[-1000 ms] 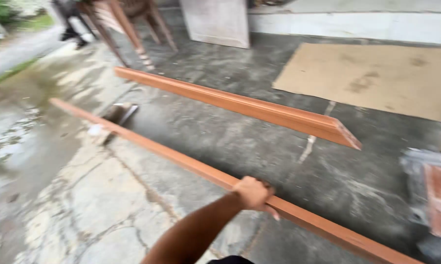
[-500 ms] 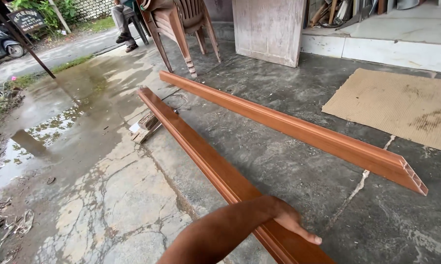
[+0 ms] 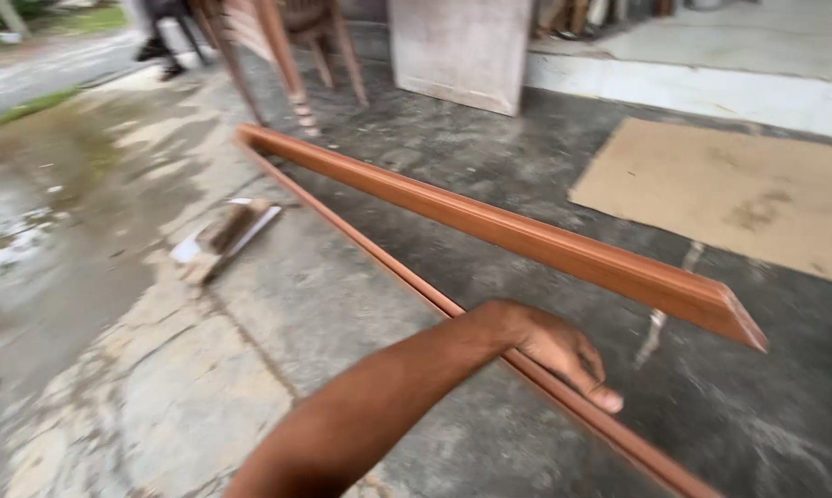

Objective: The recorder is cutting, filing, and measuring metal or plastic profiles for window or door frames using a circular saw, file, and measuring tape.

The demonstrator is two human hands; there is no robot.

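Hand: one bare hand point(image 3: 559, 349) reached in from the lower edge, arm stretched across the view; which arm it was could not be told for sure, it read as the left. No other hand of the person showed.
Grip: fingers point(image 3: 593, 385) loosely spread and curled down, holding nothing; they hovered over, perhaps brushing, the near strip. Contact could not be told through the blur.
Near strip: a long orange-brown moulding point(image 3: 379, 254) lay flat on the concrete floor point(image 3: 342, 314), passing right under the hand.
Near strip axis: it ran from far left, up by the chair legs point(image 3: 291, 65), down to the near right edge of view; the near end ran out of frame.
Far strip: a second, taller moulding point(image 3: 527, 235) lay just beside it, almost parallel, its mitred end point(image 3: 743, 323) pointing near right, close to the hand.
Around: a small block point(image 3: 227, 235) sat left of the strips; a cardboard sheet point(image 3: 739, 194) lay to the right; a panel point(image 3: 457, 51) leaned at the back.
Risk, pinch: fingers could get caught between strip and floor, I'd judge.
Risk, flex: gripped at one spot, so long and thin a piece would likely sag or whip.
Risk, knock: a swung end might strike the far strip or the chair.
Risk, footing: the floor looked wet to the left, so a slip seemed possible.
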